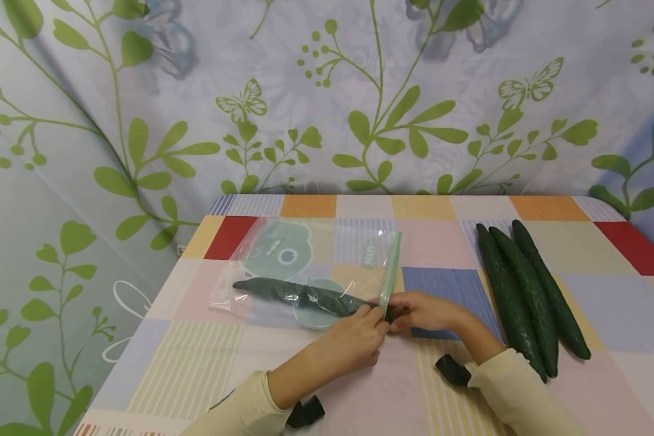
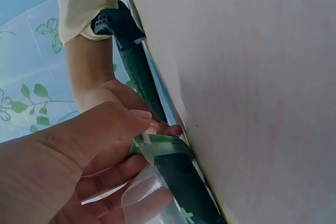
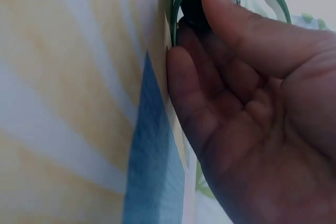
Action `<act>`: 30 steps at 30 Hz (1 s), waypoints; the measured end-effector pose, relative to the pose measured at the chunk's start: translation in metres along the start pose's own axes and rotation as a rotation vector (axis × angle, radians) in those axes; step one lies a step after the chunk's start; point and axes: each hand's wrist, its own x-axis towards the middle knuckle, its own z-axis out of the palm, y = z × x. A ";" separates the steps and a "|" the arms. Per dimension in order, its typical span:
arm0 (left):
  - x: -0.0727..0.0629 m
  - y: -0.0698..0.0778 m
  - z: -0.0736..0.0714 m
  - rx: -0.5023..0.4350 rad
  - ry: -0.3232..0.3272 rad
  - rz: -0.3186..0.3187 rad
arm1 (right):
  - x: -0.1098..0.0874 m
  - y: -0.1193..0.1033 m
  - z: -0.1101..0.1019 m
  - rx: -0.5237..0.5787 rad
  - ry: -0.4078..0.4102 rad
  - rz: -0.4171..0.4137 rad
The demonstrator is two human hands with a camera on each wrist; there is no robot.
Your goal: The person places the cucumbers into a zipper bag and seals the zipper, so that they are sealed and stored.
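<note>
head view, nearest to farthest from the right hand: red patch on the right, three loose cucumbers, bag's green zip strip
1. Green zip strip: just left of the right hand
2. Three loose cucumbers: to its right
3. Red patch: beyond them, farther right

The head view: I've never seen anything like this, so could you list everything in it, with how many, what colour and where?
Loose cucumbers: three, dark green, side by side on the table's right
Bagged cucumber: one, dark green, lying in the bag with one end at its mouth
Zip bag: one, clear with blue-green print and a green edge, flat left of the loose cucumbers
Patchwork cloth: one, many-coloured, covering the table
Backdrop: pale with green leaves and butterflies, behind the table
Black devices: two, one by each cuff
Sleeves: two, cream, at the lower edge
Left hand: one, pinching the bag's mouth
Right hand: one, at the bagged cucumber's end
</note>
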 end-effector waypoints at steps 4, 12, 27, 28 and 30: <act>0.000 -0.001 0.000 -0.010 0.005 -0.003 | 0.003 -0.001 0.002 -0.089 0.044 -0.016; 0.000 0.001 0.001 -0.004 0.033 -0.008 | 0.012 -0.005 0.006 -0.189 0.048 -0.047; 0.003 0.000 0.004 -0.059 -0.037 -0.019 | 0.020 -0.001 0.007 -0.105 0.112 -0.023; 0.003 0.000 0.004 -0.068 -0.033 -0.021 | 0.020 -0.001 0.007 -0.106 0.122 -0.026; 0.004 0.000 0.005 -0.080 -0.028 -0.029 | 0.019 -0.002 0.007 -0.105 0.145 -0.008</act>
